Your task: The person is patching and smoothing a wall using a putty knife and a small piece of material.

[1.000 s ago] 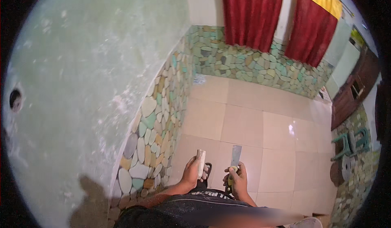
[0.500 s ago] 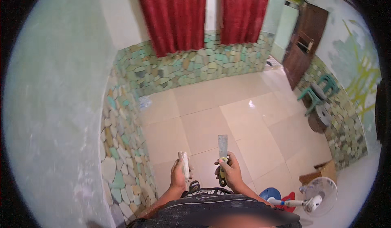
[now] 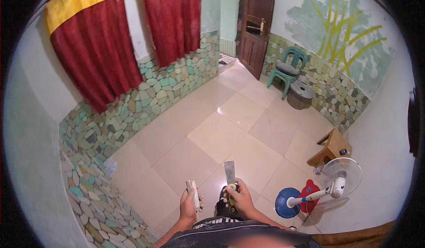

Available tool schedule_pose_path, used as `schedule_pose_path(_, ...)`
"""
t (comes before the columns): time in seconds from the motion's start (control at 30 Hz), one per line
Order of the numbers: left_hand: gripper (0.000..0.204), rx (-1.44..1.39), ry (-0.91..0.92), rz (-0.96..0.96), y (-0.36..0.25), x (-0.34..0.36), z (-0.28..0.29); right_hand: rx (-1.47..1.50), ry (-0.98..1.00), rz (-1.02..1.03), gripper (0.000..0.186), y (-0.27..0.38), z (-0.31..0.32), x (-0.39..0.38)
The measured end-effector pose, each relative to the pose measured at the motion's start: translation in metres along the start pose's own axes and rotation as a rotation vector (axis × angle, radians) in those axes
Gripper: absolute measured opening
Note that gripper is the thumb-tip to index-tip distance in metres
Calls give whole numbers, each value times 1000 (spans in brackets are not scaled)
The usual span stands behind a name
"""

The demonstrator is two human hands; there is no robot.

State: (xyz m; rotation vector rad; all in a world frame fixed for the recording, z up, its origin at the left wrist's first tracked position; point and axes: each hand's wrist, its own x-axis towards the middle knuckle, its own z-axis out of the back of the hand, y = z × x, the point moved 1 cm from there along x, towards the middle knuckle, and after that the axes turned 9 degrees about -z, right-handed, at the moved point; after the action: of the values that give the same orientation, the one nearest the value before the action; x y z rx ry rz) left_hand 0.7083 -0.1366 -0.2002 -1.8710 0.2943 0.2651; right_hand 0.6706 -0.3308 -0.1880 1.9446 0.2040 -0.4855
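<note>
One flat grey metal blade (image 3: 229,172)

Right fingers (image 3: 241,188) around scraper (image 3: 229,173), left fingers (image 3: 183,197) around bar (image 3: 194,195)

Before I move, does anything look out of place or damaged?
Yes. A crumpled, translucent scrap, perhaps plastic, lies on the beige tiled floor at far left, like litter. The pale green paint patch around the yellow-green painted leaves on the right has ragged edges, as if worn or unfinished.
</note>
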Motion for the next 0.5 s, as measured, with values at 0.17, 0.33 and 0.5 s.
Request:
schedule_pose_path(0.17, 34, 1, 113, -3, -18, 86, -52, 59, -44, 51, 34, 48, 24, 70)
schedule_pose_path(0.33, 35, 23, 193, -4, -37, 159, -109, -14, -93, 106, 36, 111, 41, 118)
schedule_pose_path(0.5, 49, 37, 189, -129, -38, 214, -151, -51, -182, 85, 49, 136, 53, 159)
